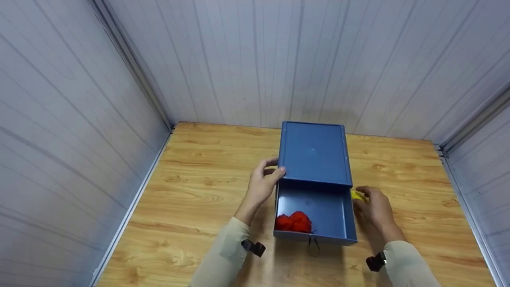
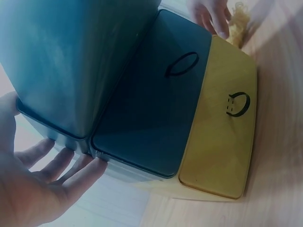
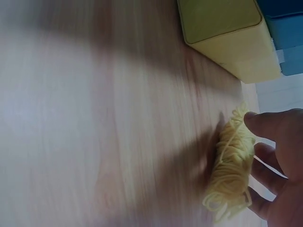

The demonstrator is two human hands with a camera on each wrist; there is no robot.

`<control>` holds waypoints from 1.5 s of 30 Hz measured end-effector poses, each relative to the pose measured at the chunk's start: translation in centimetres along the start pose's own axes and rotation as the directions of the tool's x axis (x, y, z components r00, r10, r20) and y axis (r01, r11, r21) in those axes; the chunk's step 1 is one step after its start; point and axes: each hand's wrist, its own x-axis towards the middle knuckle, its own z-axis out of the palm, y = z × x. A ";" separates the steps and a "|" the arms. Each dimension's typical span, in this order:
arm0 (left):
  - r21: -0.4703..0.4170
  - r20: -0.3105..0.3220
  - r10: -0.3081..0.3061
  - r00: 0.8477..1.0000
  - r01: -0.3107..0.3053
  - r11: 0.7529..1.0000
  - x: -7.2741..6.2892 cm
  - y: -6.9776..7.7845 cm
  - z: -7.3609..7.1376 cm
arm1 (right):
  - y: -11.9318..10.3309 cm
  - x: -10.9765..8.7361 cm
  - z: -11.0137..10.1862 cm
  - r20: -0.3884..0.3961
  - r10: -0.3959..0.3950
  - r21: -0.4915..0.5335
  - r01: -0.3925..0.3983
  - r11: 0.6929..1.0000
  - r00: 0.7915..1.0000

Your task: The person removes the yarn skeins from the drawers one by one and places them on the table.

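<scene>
My left hand [image 1: 261,184] holds against the left side of a small drawer cabinet [image 1: 314,153], its thumb on the top edge and its fingers along the side wall. The blue top drawer [image 1: 328,215] is pulled out, and red yarn [image 1: 300,222] lies in its front left corner. To the right of the cabinet, my right hand [image 1: 378,207] pinches a skein of yellow yarn [image 3: 230,168] between thumb and fingers, close over the table. Part of the skein is hidden behind the cabinet in the head view.
Below the pulled-out drawer, the left wrist view shows a closed dark blue drawer [image 2: 147,113] and a closed yellow drawer [image 2: 215,142], each with a black loop handle. The cabinet stands on a wood-grain table [image 1: 199,199] near the back wall [image 1: 239,59]. Side walls border the table.
</scene>
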 end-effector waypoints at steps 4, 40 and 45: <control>-0.003 -0.004 0.010 1.000 -0.010 1.000 0.3 -0.2 0.0 | -0.3 -0.1 -0.3 -0.011 -0.009 0.005 0.009 1.000 1.000; -0.017 0.024 0.008 1.000 -0.007 1.000 0.6 0.3 0.5 | -6.9 -4.9 -5.8 -0.382 -0.327 -0.035 0.340 0.940 0.864; -0.022 0.023 0.005 1.000 -0.005 1.000 0.7 0.2 0.6 | -8.2 -5.6 -6.1 -0.401 -0.374 -0.043 0.391 0.920 0.836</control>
